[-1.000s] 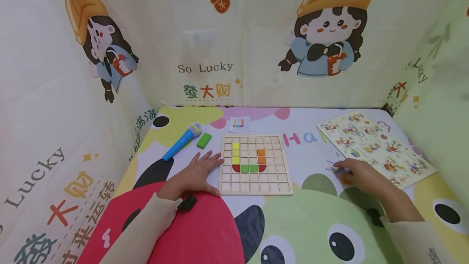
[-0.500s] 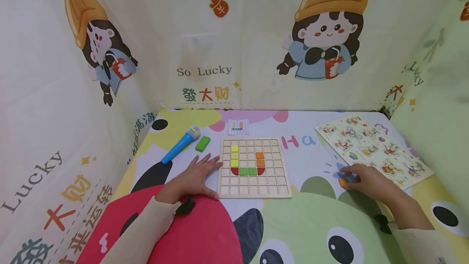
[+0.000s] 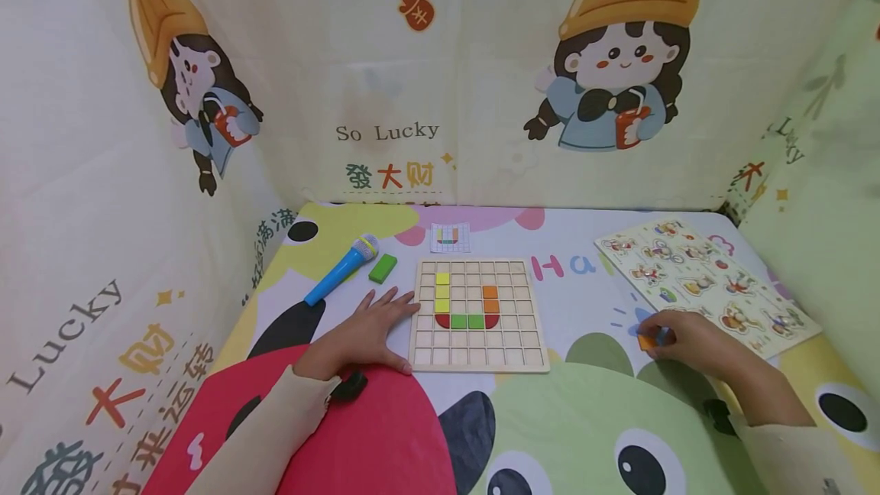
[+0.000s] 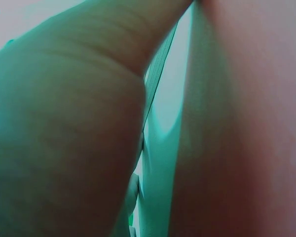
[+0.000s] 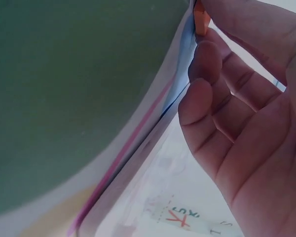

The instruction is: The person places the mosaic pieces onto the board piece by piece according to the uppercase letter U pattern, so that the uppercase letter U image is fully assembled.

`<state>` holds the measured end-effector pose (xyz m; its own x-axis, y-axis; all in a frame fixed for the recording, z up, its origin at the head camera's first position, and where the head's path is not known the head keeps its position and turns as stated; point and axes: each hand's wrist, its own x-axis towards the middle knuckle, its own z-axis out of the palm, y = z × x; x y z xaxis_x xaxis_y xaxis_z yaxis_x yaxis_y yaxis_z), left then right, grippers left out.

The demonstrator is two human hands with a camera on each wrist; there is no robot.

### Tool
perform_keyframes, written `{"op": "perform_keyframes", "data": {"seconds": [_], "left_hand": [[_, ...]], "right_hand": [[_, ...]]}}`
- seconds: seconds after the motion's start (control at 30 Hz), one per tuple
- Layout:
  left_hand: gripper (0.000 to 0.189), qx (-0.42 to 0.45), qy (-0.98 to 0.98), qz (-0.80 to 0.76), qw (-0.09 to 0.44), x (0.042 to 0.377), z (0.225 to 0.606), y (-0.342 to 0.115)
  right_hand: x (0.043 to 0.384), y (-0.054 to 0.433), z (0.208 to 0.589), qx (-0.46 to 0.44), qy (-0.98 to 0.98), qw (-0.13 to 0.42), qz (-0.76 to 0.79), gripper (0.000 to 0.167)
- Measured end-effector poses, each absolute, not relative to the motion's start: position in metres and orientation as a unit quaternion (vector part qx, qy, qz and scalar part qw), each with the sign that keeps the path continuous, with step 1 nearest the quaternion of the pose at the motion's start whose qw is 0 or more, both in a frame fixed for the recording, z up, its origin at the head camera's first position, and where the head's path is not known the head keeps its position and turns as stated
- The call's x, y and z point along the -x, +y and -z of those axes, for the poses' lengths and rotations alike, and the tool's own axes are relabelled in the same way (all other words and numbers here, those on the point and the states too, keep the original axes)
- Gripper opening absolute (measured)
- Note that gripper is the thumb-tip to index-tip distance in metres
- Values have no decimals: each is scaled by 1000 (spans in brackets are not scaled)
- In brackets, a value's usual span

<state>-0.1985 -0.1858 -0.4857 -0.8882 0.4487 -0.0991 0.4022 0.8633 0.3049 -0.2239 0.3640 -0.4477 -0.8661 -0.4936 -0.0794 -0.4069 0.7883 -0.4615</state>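
Note:
My left hand [image 3: 363, 333] lies with spread fingers at the left edge of a wooden grid board [image 3: 522, 354], thumb near its lower left corner. Set in the grid is a U of blocks: yellow ones [image 3: 442, 292] up the left, orange ones [image 3: 491, 299] up the right, green ones [image 3: 467, 321] along the bottom and red rounded corners [image 3: 443, 321]. At the right, my right hand [image 3: 697, 344] pinches an orange block [image 5: 201, 20] between thumb and fingertips, low over the tablecloth. The left wrist view shows mostly the blurred hand [image 4: 69, 118].
A loose green block [image 3: 383, 269] and a blue toy microphone [image 3: 341, 270] lie left of the board. Behind it is a small card [image 3: 450, 237] with a coloured U pattern. A wooden picture puzzle [image 3: 708, 281] lies beyond my right hand. Fabric walls enclose the table.
My right fingers have closed on the orange block, drawing slightly towards me and to the right; the block shows more now. The left hand stays at the board's edge.

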Motion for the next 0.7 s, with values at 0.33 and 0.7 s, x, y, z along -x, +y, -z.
{"op": "perform_keyframes", "data": {"seconds": [0.33,0.7], "left_hand": [[115,-220,961,-139,93,200,485,-185],[115,-212,963,-135,98,199,481,-184]], "right_hand": [[238,349,448,271,944,80,173,24],[251,321,444,288,941,68,165,23]]}}
